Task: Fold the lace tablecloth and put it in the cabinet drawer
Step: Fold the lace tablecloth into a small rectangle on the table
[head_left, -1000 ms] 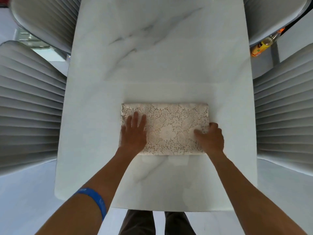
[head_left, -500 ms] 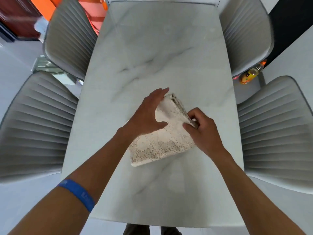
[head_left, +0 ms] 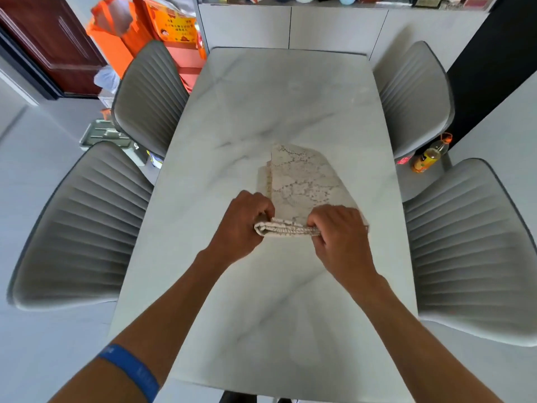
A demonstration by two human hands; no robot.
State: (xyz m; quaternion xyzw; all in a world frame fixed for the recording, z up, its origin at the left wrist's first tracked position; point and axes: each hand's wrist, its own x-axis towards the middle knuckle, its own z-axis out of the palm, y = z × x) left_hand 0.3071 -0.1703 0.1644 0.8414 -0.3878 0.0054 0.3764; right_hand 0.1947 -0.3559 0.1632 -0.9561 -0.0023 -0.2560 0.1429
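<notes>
The folded cream lace tablecloth [head_left: 303, 181] is a thick stack over the middle of the white marble table [head_left: 276, 106]. Its near edge is raised and its far end slopes down toward the tabletop. My left hand [head_left: 242, 225] grips the near left corner, fingers curled round the layered edge. My right hand [head_left: 341, 237] grips the near right corner the same way. A white cabinet [head_left: 290, 26] with flat fronts stands against the wall beyond the table's far end; no open drawer shows.
Four grey ribbed chairs flank the table, two on the left [head_left: 87, 222] and two on the right [head_left: 470, 245]. Orange bags and boxes [head_left: 151, 33] stand at the back left beside a dark wooden door. A bottle [head_left: 430, 154] stands on the floor at right.
The cloth lay flat under both hands a second ago. Both hands have since turned it and lifted its near edge, each gripping a corner. My head has tilted up, bringing the cabinet into view.
</notes>
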